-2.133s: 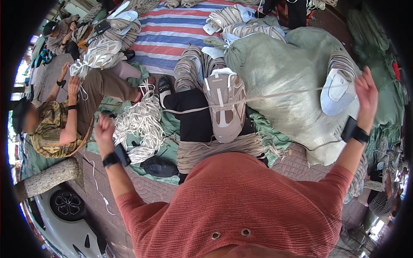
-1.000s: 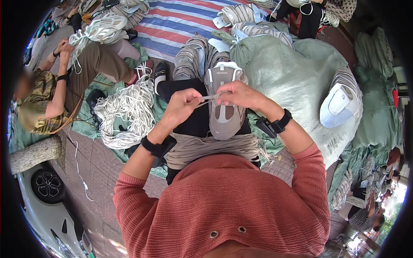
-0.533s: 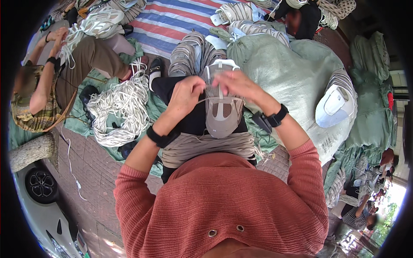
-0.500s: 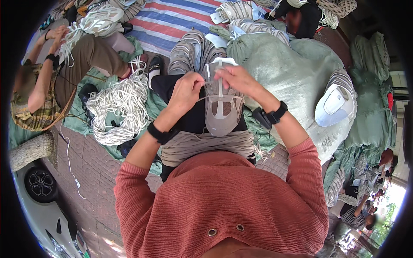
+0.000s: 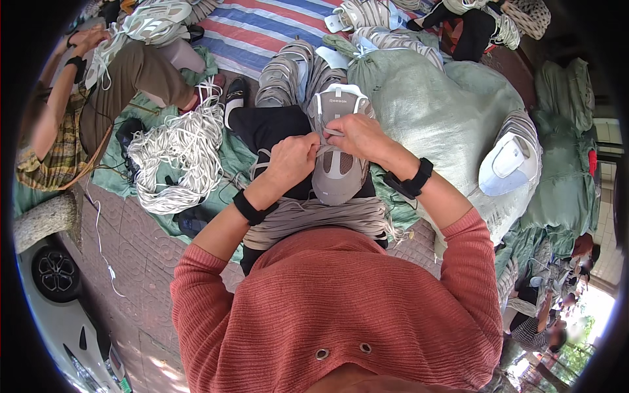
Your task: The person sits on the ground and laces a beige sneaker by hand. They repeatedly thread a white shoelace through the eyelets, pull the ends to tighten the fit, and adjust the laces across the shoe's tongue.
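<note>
A grey shoe upper (image 5: 335, 187) with pale trim lies over my lap, its rounded toe end toward me. My left hand (image 5: 293, 162) is closed at its left edge, pinching a grey shoelace (image 5: 325, 150) near the eyelets. From the other side my right hand (image 5: 359, 137) bends over the middle of the upper, its fingers closed on the lace too. The fingertips of both hands almost meet there and hide part of the lacing. Across my lap, just nearer than the upper, stretches a thick bundle of grey laces (image 5: 308, 219).
Stacked uppers (image 5: 278, 82) lie just beyond my knees. On the right, a big pale green sack (image 5: 452, 131) carries another stack of uppers (image 5: 510, 160). White laces (image 5: 177, 164) are heaped at left, beside a seated person (image 5: 141, 75). Striped sheeting (image 5: 249, 33) spreads behind; a car (image 5: 65, 327) stands lower left.
Both hands have come nearer the toe end and closer together over the upper. The lace loop that spanned the upper is now drawn in. The view has shifted slightly.
</note>
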`<state>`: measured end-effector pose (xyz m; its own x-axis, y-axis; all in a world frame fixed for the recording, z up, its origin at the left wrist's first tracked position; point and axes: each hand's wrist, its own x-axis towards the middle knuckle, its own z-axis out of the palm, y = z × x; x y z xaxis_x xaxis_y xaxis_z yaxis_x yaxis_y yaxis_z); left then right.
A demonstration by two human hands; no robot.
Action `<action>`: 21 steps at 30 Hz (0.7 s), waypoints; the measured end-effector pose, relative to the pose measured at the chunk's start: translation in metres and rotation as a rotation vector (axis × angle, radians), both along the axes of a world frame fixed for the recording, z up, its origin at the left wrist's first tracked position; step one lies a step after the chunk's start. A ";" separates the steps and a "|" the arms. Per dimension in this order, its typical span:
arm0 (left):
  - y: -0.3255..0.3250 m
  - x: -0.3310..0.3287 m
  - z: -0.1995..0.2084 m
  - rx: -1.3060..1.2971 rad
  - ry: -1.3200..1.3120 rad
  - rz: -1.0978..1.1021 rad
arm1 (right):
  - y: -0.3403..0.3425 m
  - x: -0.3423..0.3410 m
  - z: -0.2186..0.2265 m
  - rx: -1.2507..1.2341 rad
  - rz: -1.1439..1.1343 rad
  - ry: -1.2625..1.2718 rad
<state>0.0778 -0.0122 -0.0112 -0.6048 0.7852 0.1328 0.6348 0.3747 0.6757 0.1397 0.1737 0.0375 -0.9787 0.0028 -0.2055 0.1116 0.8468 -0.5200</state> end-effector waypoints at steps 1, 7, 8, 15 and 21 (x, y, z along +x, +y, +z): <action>0.001 0.001 0.002 0.004 0.023 -0.006 | 0.000 0.002 -0.002 -0.008 0.005 0.027; 0.006 0.014 0.003 -0.027 0.094 0.064 | 0.007 0.000 -0.028 -0.459 -0.156 -0.143; 0.006 0.015 0.005 -0.046 0.103 0.091 | 0.008 -0.003 -0.029 -0.535 -0.181 -0.169; 0.017 0.003 -0.015 0.051 -0.715 0.203 | 0.008 -0.014 -0.017 -0.709 -0.326 -0.291; 0.018 -0.008 0.019 -0.270 0.141 -0.038 | 0.021 -0.013 -0.024 -0.508 -0.159 -0.288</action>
